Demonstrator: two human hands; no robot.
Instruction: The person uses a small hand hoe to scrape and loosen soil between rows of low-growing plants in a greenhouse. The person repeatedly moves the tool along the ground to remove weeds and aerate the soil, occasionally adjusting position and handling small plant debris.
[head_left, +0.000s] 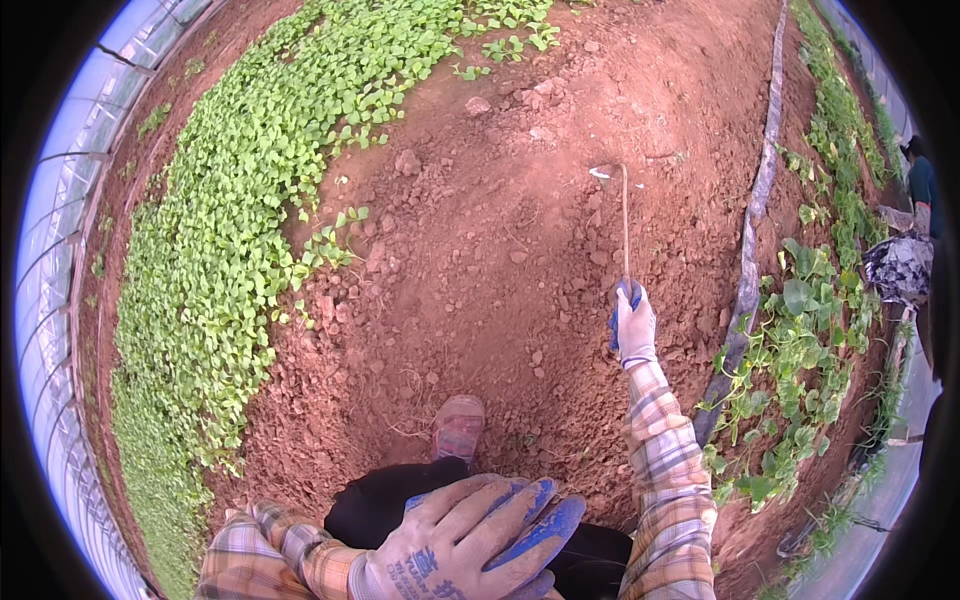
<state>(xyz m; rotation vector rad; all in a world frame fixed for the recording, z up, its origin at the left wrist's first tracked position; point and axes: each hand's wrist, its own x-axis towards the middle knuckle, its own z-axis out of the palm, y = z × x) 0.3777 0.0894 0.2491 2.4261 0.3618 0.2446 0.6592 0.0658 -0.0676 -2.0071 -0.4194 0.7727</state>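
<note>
My right hand (634, 321), in a white work glove with a blue palm, grips the lower end of a thin brown handle. This hand hoe or similar hooked tool (625, 225) points away from me and bends left at its far end. A bright, pale patch that looks like its blade (600, 172) lies against the reddish soil (480, 292). My left hand (472, 532), in a matching soiled glove bearing writing, is close to the camera over my dark-trousered legs. Its fingers are stretched out and hold nothing visible.
Dense green seedlings (225, 217) cover the ground at left. A dark, flattened hose (756, 202) runs along the right, beside leafy vines (802, 337). My shoe (458, 426) stands on crumbly soil. Another person (924, 187) is at the far right, near a dark plastic bundle (898, 266).
</note>
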